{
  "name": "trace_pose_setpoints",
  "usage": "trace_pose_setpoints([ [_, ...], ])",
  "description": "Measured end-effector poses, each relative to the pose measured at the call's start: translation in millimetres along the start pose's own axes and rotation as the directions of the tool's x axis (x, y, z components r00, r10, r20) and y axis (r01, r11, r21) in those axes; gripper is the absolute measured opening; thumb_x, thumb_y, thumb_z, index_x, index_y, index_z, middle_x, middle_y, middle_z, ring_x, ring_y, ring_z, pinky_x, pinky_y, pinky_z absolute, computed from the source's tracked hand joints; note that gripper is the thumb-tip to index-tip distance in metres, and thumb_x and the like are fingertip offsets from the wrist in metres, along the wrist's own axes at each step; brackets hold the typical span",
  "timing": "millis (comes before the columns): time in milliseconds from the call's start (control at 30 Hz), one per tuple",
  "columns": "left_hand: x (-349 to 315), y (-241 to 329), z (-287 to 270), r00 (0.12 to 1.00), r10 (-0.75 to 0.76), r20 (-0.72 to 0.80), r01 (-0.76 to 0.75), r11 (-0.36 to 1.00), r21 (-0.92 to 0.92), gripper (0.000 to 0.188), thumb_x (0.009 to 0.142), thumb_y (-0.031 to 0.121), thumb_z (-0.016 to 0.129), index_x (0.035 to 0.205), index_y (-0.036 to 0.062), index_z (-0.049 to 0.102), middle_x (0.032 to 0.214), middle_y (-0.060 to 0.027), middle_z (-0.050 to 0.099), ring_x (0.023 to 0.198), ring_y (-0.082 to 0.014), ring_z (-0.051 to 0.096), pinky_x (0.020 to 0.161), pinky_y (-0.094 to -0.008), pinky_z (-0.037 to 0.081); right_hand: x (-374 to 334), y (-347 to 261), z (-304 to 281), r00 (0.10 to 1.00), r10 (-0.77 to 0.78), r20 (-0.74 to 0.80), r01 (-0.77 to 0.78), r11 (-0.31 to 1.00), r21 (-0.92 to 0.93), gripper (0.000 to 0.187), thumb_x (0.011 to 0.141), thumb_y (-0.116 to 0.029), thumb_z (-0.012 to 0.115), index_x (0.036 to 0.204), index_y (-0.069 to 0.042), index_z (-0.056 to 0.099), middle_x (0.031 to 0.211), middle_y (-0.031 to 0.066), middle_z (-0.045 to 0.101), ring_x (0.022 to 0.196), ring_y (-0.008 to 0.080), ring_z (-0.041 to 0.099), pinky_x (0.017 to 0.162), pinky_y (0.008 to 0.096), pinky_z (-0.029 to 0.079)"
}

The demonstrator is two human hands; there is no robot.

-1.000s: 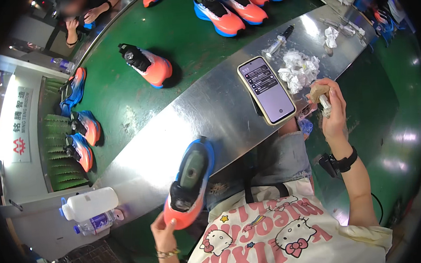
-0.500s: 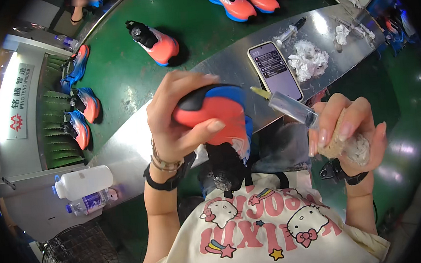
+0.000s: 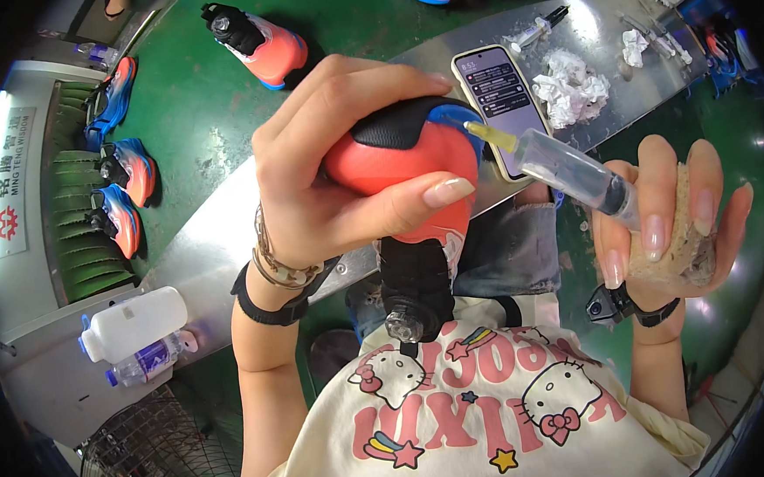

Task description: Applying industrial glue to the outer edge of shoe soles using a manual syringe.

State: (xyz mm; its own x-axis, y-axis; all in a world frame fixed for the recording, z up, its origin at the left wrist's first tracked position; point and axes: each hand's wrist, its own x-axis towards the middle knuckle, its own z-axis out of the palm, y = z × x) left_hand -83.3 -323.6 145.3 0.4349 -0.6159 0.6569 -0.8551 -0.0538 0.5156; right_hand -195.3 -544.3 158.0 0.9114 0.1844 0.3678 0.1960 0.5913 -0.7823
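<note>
My left hand is wrapped round an orange, blue and black running shoe, held sole-side up with its black collar hanging down. Transparent wrapping bulges at the collar opening. In my right hand is a clear syringe with a yellow tip. That tip is at the blue edge of the shoe's sole; whether it touches, I cannot tell. A rough tan block, which looks like a sponge or crepe rubber, sits in the same hand, behind the fingers.
A phone lies on the metal ledge, with crumpled white tissue and another syringe nearby. One shoe stands on the green table; others line the conveyor at left. Two bottles are at lower left.
The shoe has moved slightly right and turned in my left hand. My right hand has brought the syringe tip up to the sole edge. The view has shifted a little.
</note>
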Motion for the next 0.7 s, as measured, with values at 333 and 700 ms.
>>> trace_pose_setpoints([
  [333, 4, -12, 0, 0.998, 0.032, 0.058, -0.03, 0.999, -0.036, 0.059, 0.07, 0.041, 0.064, 0.099, -0.0087, 0.049, 0.092, -0.0184, 0.058, 0.083, -0.0232, 0.054, 0.074, -0.0328, 0.044, 5, 5, -5, 0.999, 0.013, -0.038, -0.01, 0.997, 0.075, 0.03, 0.091, -0.038, 0.029, 0.082, -0.014, 0.044, 0.074, 0.0075, 0.048, 0.047, 0.0237, 0.05, 0.043, 0.0296, 0.045],
  [700, 7, -31, -20, 0.975, 0.137, 0.173, -0.145, 0.989, 0.032, 0.062, 0.07, 0.043, 0.064, 0.1, -0.0086, 0.047, 0.093, -0.0192, 0.057, 0.085, -0.0263, 0.053, 0.073, -0.0351, 0.044, 3, 21, -12, 0.996, 0.004, -0.086, -0.009, 0.999, -0.051, 0.036, 0.093, -0.034, 0.022, 0.072, -0.013, 0.042, 0.07, 0.0102, 0.048, 0.052, 0.0247, 0.048, 0.047, 0.0289, 0.045],
])
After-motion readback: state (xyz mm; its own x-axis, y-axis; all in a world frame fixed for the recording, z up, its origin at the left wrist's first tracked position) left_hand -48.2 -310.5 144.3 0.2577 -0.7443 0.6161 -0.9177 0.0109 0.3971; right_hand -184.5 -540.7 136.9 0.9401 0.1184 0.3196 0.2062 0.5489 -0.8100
